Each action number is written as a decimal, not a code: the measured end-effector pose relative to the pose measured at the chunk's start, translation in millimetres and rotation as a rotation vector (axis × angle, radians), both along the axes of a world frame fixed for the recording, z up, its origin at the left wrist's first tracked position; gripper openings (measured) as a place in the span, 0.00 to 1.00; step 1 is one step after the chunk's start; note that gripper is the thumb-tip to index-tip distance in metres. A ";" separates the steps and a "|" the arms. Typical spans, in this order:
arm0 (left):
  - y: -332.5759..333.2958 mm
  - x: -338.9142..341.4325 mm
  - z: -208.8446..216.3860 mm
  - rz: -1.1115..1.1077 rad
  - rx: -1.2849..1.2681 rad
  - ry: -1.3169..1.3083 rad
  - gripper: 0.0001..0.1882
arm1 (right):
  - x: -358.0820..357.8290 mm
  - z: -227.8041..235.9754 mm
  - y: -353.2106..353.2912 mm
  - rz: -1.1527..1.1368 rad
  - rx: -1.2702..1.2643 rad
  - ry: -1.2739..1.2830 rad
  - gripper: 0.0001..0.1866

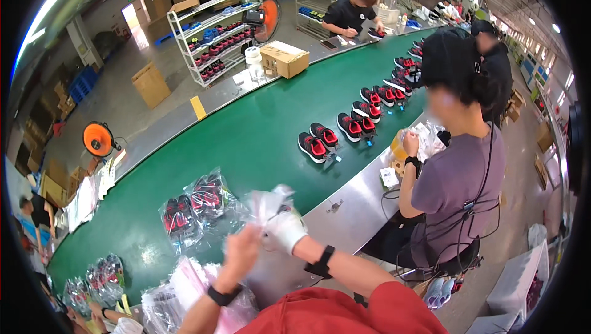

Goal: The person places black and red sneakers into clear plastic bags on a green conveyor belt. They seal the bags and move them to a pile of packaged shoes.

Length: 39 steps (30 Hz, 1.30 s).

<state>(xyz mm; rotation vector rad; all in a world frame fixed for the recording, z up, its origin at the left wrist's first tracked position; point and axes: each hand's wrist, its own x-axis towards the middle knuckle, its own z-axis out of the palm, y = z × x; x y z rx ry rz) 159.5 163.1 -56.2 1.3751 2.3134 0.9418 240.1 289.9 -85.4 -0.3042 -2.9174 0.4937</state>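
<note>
My right hand [288, 232], in a white glove, grips a crumpled clear plastic bag [266, 203] above the near edge of the green conveyor belt. What the bag contains, if anything, is hidden by the glove and glare. My bare left hand [242, 249] is close beside the bag, smeared by motion, so its fingers cannot be made out. Just beyond on the belt lie pairs of black-and-red sneakers in clear bags, one pair [178, 214] left of another [207, 195]. A stack of clear and pinkish plastic bags [196, 285] is below my left wrist.
Unbagged sneakers [317, 143] line the belt [246, 131] to the right. A co-worker in purple [458, 168] sits at its near side; another in black [348, 17] works across it. More bagged shoes [104, 278] lie far left near a person's hands. A carton [284, 59] stands on the far ledge.
</note>
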 end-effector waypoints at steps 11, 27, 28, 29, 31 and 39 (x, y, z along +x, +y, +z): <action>44.7 2.3 42.9 -0.008 0.167 -0.224 0.06 | -78.6 -28.5 44.6 0.044 0.002 -0.108 0.18; 77.7 -81.9 -35.3 0.572 0.410 -0.987 0.04 | -53.6 -172.6 94.4 -0.062 -0.720 -0.404 0.19; 74.0 -79.3 -35.1 0.568 0.446 -1.094 0.05 | -28.3 -140.0 101.3 -0.127 -0.985 -0.453 0.24; 76.7 -76.4 -30.9 0.535 0.470 -1.201 0.05 | -13.9 -147.7 95.0 -0.195 -1.210 -0.255 0.28; 79.9 -56.8 -36.3 0.490 0.393 -1.245 0.07 | -5.5 -96.2 83.4 -0.137 -1.851 -0.258 0.29; 61.2 -44.4 38.1 0.515 0.720 -1.035 0.05 | 11.2 -50.8 99.3 -0.374 -0.959 0.102 0.11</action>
